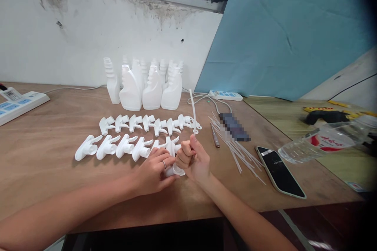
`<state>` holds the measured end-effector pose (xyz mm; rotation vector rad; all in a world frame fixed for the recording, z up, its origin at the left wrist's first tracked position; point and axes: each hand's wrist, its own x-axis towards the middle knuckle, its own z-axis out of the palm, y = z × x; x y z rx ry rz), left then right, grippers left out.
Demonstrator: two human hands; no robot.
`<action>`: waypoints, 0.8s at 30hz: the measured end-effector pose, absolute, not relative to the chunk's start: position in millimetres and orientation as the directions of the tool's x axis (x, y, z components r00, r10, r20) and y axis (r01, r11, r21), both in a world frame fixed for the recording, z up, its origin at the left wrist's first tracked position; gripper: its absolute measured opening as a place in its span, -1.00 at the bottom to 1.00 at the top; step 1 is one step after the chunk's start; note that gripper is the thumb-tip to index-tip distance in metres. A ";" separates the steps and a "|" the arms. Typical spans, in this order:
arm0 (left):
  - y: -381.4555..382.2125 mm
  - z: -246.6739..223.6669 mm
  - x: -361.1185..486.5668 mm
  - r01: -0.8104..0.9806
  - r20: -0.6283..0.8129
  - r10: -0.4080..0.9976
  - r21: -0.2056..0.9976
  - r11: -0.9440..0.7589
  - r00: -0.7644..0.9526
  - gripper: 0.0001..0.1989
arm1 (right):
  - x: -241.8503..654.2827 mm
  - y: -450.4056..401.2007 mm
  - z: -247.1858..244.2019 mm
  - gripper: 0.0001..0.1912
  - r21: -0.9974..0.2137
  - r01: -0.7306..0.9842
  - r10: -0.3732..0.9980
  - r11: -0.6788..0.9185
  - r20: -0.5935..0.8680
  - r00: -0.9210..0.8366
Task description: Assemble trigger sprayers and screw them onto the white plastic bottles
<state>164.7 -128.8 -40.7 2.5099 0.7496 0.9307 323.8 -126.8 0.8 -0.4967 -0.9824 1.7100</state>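
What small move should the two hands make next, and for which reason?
Probably, ease the thin white plastic tube gently toward the rounded white plastic piece in the left hand. The right hand grips the tube nearly upright, close beside that piece; the tube's lower end is hidden, so care seems wise.

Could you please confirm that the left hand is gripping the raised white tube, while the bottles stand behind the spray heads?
Not quite: the head view shows the right hand, not the left hand, gripping the raised white tube. The bottles do stand behind the spray heads.
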 end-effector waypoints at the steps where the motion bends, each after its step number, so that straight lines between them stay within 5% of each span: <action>1: -128.7 -41.2 164.4 0.349 0.488 0.587 0.495 -0.796 0.646 -0.79 | 322.3 -127.4 -1.2 -0.31 -0.816 -0.571 0.917 -0.097 0.150 -0.370; 15: -131.5 -37.0 165.9 0.312 0.499 0.616 0.563 -0.765 0.610 -0.79 | 312.3 -134.7 -17.9 -0.38 -0.928 -0.367 0.916 0.071 0.206 -0.343; 21: -133.3 -37.9 166.9 0.266 0.517 0.607 0.587 -0.765 0.603 -0.82 | 317.4 -130.8 -6.3 -0.44 -0.873 -0.488 0.931 -0.003 0.175 -0.320; 24: -134.9 -31.1 166.6 0.225 0.517 0.629 0.640 -0.734 0.581 -0.76 | 341.9 -134.7 11.0 -0.56 -0.906 -0.382 0.902 0.183 0.309 -0.300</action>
